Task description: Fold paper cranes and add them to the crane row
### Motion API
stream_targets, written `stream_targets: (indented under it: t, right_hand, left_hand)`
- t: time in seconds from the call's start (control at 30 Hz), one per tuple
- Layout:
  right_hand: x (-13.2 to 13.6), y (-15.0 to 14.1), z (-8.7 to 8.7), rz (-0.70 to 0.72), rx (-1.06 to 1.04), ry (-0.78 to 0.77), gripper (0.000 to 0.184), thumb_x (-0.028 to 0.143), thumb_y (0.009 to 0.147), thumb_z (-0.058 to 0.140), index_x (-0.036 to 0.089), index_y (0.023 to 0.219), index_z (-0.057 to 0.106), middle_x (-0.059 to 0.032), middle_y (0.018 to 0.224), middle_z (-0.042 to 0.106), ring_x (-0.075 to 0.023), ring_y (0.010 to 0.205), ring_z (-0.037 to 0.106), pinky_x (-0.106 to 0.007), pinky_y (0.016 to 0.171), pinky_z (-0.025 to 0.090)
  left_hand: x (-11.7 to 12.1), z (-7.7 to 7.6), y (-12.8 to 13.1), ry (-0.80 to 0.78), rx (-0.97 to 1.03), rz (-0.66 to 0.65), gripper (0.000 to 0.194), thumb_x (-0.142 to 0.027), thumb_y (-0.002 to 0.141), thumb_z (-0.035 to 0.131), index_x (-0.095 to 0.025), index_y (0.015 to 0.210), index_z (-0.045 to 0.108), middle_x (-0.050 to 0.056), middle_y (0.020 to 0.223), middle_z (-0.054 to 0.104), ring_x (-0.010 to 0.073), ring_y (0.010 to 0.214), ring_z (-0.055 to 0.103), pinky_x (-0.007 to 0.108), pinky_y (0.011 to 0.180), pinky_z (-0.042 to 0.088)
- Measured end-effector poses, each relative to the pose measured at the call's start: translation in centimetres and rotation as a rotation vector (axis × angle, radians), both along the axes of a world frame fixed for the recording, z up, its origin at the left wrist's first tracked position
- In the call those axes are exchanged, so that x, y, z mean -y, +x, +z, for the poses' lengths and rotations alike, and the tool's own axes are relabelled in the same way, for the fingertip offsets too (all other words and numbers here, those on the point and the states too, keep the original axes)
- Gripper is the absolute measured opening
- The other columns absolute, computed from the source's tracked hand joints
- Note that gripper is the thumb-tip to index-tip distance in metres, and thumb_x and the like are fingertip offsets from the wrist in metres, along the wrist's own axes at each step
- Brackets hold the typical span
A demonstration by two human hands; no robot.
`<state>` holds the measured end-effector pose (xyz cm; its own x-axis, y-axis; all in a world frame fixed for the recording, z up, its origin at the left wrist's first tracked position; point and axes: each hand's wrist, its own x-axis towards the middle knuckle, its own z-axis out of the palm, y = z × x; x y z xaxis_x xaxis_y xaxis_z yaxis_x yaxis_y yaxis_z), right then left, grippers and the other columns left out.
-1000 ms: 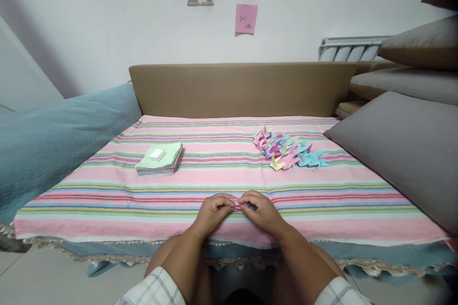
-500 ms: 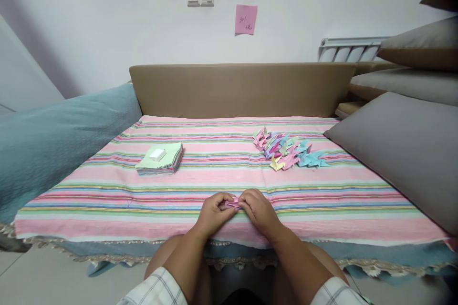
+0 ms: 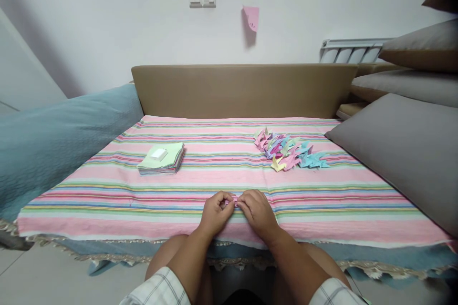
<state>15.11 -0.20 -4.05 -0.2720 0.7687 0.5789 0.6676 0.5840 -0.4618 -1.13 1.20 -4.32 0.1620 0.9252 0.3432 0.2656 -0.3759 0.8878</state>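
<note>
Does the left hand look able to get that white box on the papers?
Probably yes: only striped cloth lies between the left hand and the paper stack under the white box, though that hand pinches pink paper.

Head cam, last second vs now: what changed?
The pink note on the wall lay nearly flat; now its lower left has curled outward. Less of the pink paper shows than half a second ago. Nothing taken up or let go: left hand and right hand still hold it. Paper stack and folded paper pile stayed put.
</note>
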Motion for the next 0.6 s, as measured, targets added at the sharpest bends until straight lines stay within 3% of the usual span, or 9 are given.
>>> stream_targets:
  t: [0.17, 0.33, 0.6]
  right_hand:
    - [-0.12, -0.05, -0.29, -0.018, -0.177, -0.128, 0.009, 0.027, 0.083, 0.056, 0.020, 0.085, 0.061, -0.0056, 0.084, 0.064, -0.0196, 0.081, 0.056, -0.032, 0.073, 0.043]
    - [-0.24, 0.16, -0.49, -0.016, -0.326, -0.293, 0.017, 0.028, 0.079, 0.061, 0.019, 0.093, 0.064, -0.0054, 0.092, 0.067, -0.0189, 0.085, 0.060, -0.030, 0.075, 0.046]
    - [-0.25, 0.00, 0.07, 0.007, -0.395, -0.387, 0.012, 0.030, 0.078, 0.059, 0.020, 0.079, 0.064, -0.0024, 0.080, 0.067, -0.0168, 0.075, 0.060, -0.027, 0.069, 0.045]
  left_hand:
    - [0.05, -0.15, -0.15, 0.001, -0.020, -0.026, 0.009, -0.027, 0.076, 0.058, -0.018, 0.073, 0.060, 0.003, 0.078, 0.067, 0.0151, 0.072, 0.060, 0.024, 0.066, 0.046]
    - [0.12, 0.04, -0.20, 0.009, -0.045, -0.064, 0.010, -0.027, 0.078, 0.057, -0.018, 0.074, 0.060, 0.003, 0.082, 0.068, 0.0153, 0.077, 0.062, 0.025, 0.071, 0.047]
    - [0.21, 0.13, 0.03, 0.007, -0.002, -0.084, 0.010, -0.028, 0.079, 0.057, -0.018, 0.075, 0.060, 0.006, 0.089, 0.070, 0.0173, 0.086, 0.064, 0.028, 0.078, 0.049]
